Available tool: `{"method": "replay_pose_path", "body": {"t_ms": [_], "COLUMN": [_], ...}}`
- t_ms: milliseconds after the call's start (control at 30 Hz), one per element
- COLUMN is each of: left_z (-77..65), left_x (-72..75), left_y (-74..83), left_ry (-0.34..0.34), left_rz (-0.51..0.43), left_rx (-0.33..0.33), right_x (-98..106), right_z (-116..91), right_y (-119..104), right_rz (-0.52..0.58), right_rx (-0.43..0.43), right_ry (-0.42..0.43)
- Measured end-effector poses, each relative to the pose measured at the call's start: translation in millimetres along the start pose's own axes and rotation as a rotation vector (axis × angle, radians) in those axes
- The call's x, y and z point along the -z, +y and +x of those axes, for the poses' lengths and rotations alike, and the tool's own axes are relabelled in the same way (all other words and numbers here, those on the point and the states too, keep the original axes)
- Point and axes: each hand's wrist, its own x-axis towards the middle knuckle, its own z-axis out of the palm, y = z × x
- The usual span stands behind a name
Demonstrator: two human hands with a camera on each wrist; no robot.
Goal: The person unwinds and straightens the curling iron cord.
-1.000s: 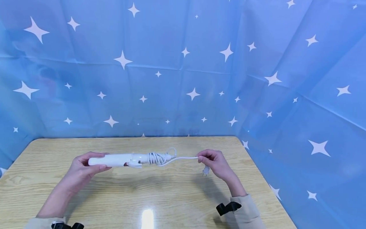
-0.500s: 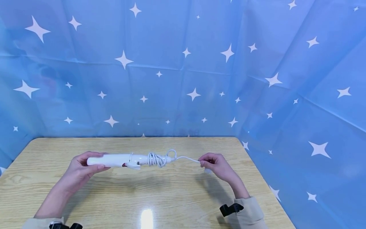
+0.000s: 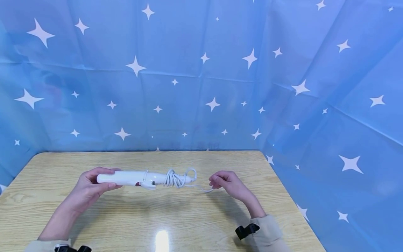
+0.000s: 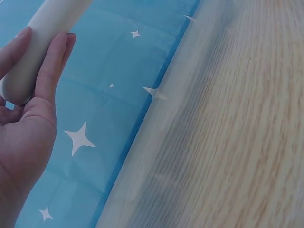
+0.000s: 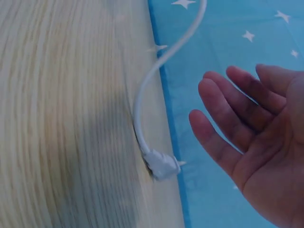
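Observation:
My left hand [image 3: 82, 191] pinches the free end of a white curling iron [image 3: 126, 178] between thumb and fingers, holding it level above the table. A white cord [image 3: 174, 179] is wound in several loops around the iron's right-hand end. In the left wrist view the iron's rounded tip [image 4: 21, 83] lies in the hand. My right hand [image 5: 259, 133] has its fingers spread and only slightly bent, with nothing in them. Beside it, in the right wrist view, the cord's tail hangs free with a two-prong plug [image 5: 162, 166] at its end. The head view hides that plug.
A wood-grain table [image 3: 132, 217] lies under both hands. Behind it and along its right side hangs a blue cloth [image 3: 176, 105] with white stars. Each wrist wears a black camera strap [image 3: 248, 231].
My right hand has let go of the cord and come slightly left and nearer. The taut cord has dropped into a slack curve. My left hand still holds the iron in nearly the same place.

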Motion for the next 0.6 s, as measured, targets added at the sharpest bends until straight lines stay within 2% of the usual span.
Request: {"method": "replay_pose_path", "body": {"t_ms": [233, 500, 600], "left_z": [-0.6, -1.3, -2.0], "left_x": [0.3, 1.8, 3.1], "left_y": [-0.4, -0.4, -0.7], "left_ry": [0.006, 0.025, 0.031], "left_rz": [-0.002, 0.014, 0.017], "left_rx": [-0.015, 0.006, 0.011], "right_x": [-19, -41, -45], "right_z": [15, 27, 29], "right_y": [2, 7, 9], "right_rz": [0.019, 0.093, 0.126], "right_rx": [0.014, 0.047, 0.062], "right_ry": [-0.008, -0.173, -0.202]}}
